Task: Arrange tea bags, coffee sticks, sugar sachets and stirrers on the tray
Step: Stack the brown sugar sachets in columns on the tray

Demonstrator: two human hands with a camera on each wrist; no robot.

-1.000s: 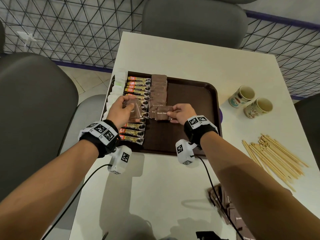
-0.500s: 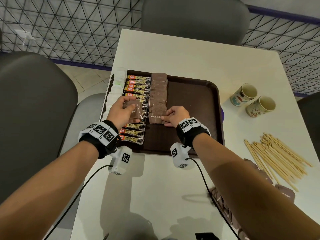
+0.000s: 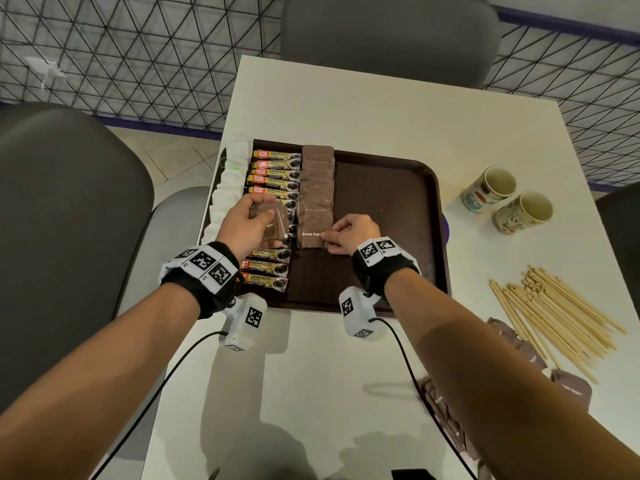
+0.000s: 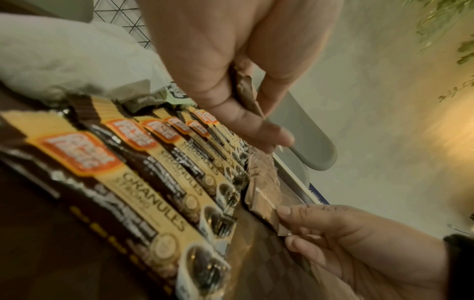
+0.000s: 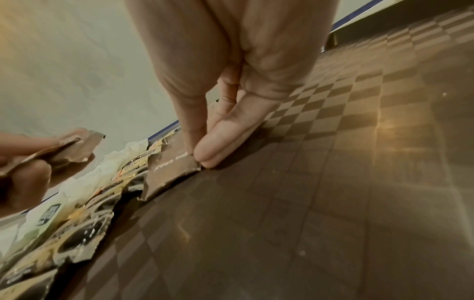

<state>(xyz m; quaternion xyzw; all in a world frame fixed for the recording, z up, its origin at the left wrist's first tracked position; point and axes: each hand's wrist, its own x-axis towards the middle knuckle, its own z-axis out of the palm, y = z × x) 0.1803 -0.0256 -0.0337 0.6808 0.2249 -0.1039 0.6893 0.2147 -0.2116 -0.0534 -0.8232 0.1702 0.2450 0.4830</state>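
Left hand (image 3: 250, 225): raised over coffee sticks (image 3: 273, 174), fingers curled round spare brown sugar sachets (image 3: 272, 226). Right hand (image 3: 353, 233): fingertips pinching the nearest sachet (image 3: 311, 237) of the row on the tray (image 3: 408, 216). Sachet count in the left hand obscured.

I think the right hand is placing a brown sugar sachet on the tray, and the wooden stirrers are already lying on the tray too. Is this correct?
Not quite. The right hand is setting a brown sugar sachet on the tray, but the wooden stirrers are not on the tray. The head view shows them in a loose pile on the table, to the right of the tray.
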